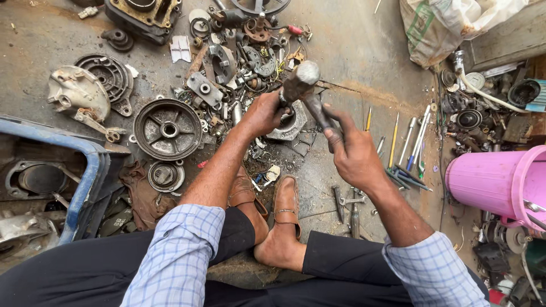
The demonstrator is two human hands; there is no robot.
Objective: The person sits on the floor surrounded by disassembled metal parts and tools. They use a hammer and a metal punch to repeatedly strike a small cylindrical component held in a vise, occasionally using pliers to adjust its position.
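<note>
**Hammer raised over a metal part pinned to the floor**

Your right hand (357, 152) is wrapped around the dark handle of a hammer (307, 94), fingers pressed together low on the shaft so the head gets a long swing; the rounded steel head sits high, lifted above your left hand (263, 113), tilted back toward you rather than resting on anything. Your left hand is clamped down on a pale metal part (290, 126) on the floor, probably a housing with a round bore, though your fingers and the hammer hide most of it and I cannot say exactly how it is pinched; the hold looks meant to steady the piece beneath the hammer head. You sit cross-legged with your brown sandals (284, 202) tucked just below the part, so it lies close in front of you, between your forearms.

The hammer shows a worn, grey, polished face and a dull, greasy handle; the part is light grey cast metal, dusty, lying flat on the stained concrete floor (352, 51). A ribbed brake drum (168, 129) lies to the left, near the part but apart from it; a row of screwdrivers (406, 145) is laid out to your right, beside a pink bucket (495, 182) on its side.
</note>
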